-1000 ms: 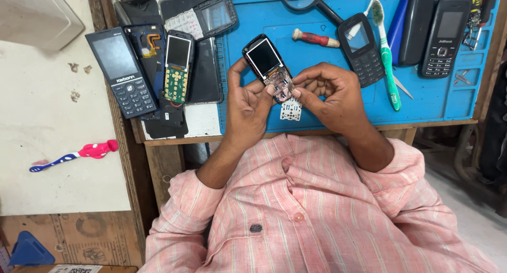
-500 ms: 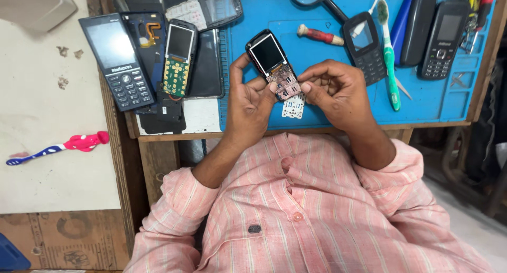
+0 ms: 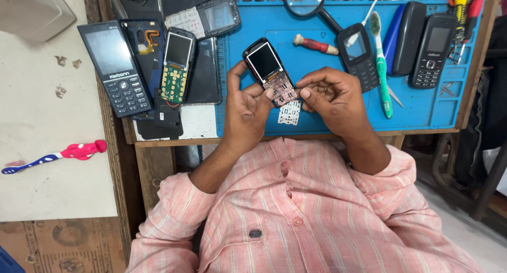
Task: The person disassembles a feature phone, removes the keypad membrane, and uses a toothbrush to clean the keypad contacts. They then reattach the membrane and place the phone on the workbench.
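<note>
Closest to us, our pink striped shirt (image 3: 296, 220) fills the lower view. Above it, our left hand (image 3: 251, 112) grips the opened phone (image 3: 269, 71) by its lower end, screen tilted away, over the blue mat (image 3: 422, 112) on the counter (image 3: 174, 141). Our right hand (image 3: 330, 96) pinches the phone's bare circuit board at its lower edge. A small white keypad sheet (image 3: 289, 112) lies on the mat just beneath both hands. Farther off sit a green toothbrush (image 3: 381, 67), a red-handled tool (image 3: 316, 44) and a magnifying glass (image 3: 305, 1).
</note>
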